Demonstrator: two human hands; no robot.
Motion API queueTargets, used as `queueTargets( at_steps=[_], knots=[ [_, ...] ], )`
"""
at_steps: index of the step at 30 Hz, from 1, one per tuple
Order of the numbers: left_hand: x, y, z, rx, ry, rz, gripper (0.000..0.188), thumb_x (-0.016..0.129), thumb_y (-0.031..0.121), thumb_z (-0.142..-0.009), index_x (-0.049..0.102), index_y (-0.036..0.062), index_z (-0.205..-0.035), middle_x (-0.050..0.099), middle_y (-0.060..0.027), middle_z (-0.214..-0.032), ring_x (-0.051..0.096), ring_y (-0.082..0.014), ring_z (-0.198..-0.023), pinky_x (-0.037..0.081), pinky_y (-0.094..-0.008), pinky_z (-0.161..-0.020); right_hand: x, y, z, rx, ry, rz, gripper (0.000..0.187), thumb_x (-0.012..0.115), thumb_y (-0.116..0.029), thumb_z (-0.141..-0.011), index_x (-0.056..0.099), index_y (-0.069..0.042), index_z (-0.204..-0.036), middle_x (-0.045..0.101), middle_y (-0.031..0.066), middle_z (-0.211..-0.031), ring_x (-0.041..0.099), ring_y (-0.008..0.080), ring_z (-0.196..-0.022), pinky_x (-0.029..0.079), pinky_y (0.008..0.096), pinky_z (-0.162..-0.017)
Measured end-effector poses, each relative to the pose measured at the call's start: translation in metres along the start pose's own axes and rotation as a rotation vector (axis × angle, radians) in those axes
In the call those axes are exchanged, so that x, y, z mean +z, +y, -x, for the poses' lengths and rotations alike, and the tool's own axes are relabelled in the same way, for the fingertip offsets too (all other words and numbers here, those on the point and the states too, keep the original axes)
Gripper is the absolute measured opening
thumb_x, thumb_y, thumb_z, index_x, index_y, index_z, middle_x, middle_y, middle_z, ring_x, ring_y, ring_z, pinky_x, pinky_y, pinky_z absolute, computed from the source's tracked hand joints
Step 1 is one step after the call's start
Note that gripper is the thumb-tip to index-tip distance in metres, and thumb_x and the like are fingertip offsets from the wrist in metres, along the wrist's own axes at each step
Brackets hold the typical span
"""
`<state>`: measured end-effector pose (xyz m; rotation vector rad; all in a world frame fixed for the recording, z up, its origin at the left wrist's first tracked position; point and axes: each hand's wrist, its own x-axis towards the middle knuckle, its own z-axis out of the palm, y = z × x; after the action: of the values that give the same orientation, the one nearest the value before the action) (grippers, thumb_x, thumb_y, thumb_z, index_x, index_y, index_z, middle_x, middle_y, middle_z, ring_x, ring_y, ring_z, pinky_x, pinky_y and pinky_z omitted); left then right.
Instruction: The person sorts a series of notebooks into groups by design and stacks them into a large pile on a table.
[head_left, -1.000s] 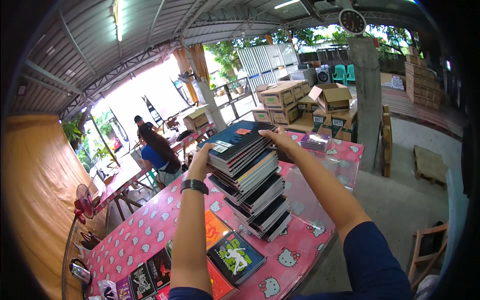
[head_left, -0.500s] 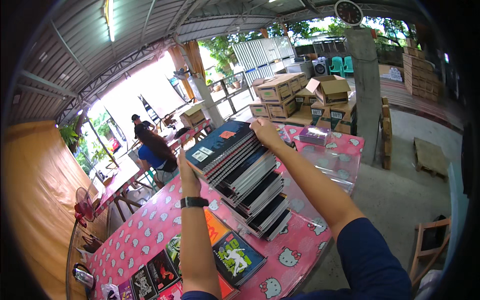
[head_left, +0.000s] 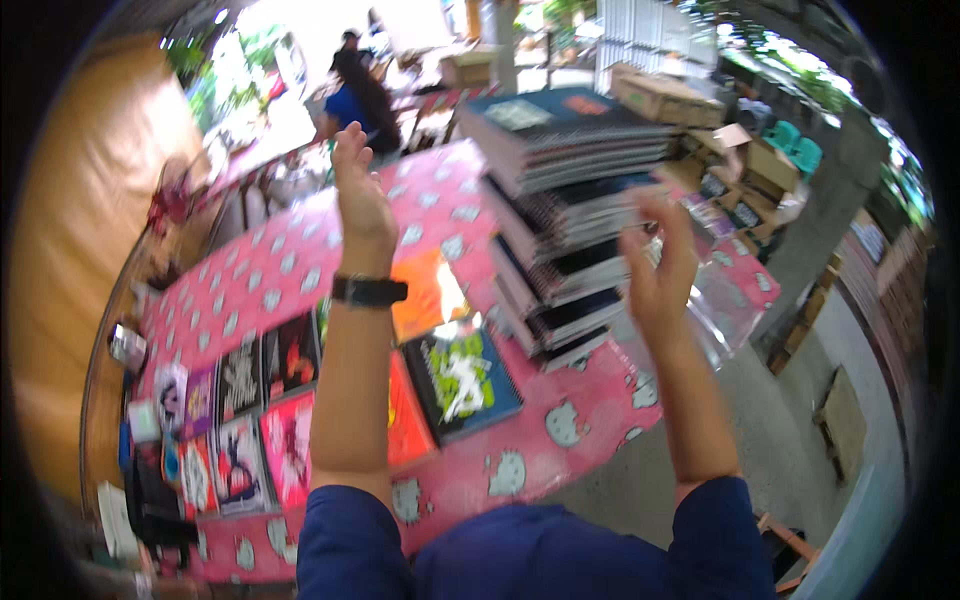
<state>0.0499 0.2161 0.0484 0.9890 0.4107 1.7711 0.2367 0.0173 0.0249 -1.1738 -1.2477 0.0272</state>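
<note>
A tall stack of spiral-bound notebooks [head_left: 575, 150] with dark covers stands on the pink patterned tabletop [head_left: 440, 200], its layers offset from one another. My left hand [head_left: 363, 205] is raised to the left of the stack, apart from it, open and holding nothing. By the stack's right side hovers my right hand [head_left: 662, 265], its fingers curved and apart, with nothing visible in it; whether it touches the notebooks cannot be told. In front of the stack lies a notebook with a green and white design [head_left: 463, 378]. An orange notebook [head_left: 430, 293] lies beside it.
More notebooks lie in rows at the left, among them a pink one [head_left: 290, 450] and a black one [head_left: 291, 355]. Cardboard boxes [head_left: 665, 98] stand beyond the table, near a concrete pillar [head_left: 825, 190]. A person in blue [head_left: 352, 105] sits at another table.
Both hands have come off the top of the notebook stack and moved apart. My view has turned down and left, showing more of the notebooks on the table.
</note>
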Motion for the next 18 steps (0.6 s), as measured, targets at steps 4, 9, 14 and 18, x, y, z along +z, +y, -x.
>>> queueTargets(
  at_steps=[4, 9, 14, 18],
  knots=[
    [-0.14, 0.042, 0.095, -0.161, -0.039, 0.218, 0.025, 0.043, 0.025, -0.091, 0.055, 0.0055, -0.102, 0.058, -0.0073, -0.1, 0.053, -0.0202, -0.1, 0.039, -0.0374, -0.092, 0.098, 0.035, 0.135, -0.297, -0.771, 0.131, 0.063, 0.069, -0.032, -0.068, 0.046, -0.004, -0.119, 0.04, 0.0208, -0.129, 0.036, 0.0358, -0.121, 0.029, 0.0475, -0.099],
    [-0.236, 0.053, 0.251, -0.532, 0.159, 0.019, 0.028, 0.047, 0.028, -0.089, 0.055, 0.0045, -0.102, 0.06, -0.0078, -0.097, 0.055, -0.0207, -0.097, 0.039, -0.0361, -0.092, 0.121, 0.103, 0.224, -0.374, -0.852, 0.434, 0.051, 0.063, -0.018, -0.071, 0.05, -0.009, -0.119, 0.05, 0.0133, -0.121, 0.047, 0.0277, -0.112, 0.037, 0.0449, -0.092],
    [-0.228, 0.032, 0.296, -1.082, 0.149, 0.24, 0.037, 0.049, 0.028, -0.088, 0.05, 0.0019, -0.113, 0.058, -0.0125, -0.107, 0.056, -0.0235, -0.098, 0.042, -0.0373, -0.09, 0.073, 0.057, 0.177, -0.024, -1.128, -0.193, 0.029, 0.062, -0.017, -0.076, 0.062, -0.008, -0.104, 0.063, 0.0122, -0.095, 0.06, 0.0232, -0.09, 0.046, 0.0331, -0.08],
    [-0.241, 0.007, 0.314, -0.956, 0.164, -0.112, 0.037, 0.06, 0.007, -0.079, 0.05, -0.0002, -0.113, 0.059, -0.0103, -0.106, 0.059, -0.0198, -0.092, 0.046, -0.0329, -0.083, 0.127, 0.077, 0.133, 0.191, -1.313, -0.112, 0.033, 0.059, -0.028, -0.08, 0.062, -0.007, -0.105, 0.065, 0.0109, -0.089, 0.063, 0.0238, -0.083, 0.047, 0.0345, -0.074]
  ],
)
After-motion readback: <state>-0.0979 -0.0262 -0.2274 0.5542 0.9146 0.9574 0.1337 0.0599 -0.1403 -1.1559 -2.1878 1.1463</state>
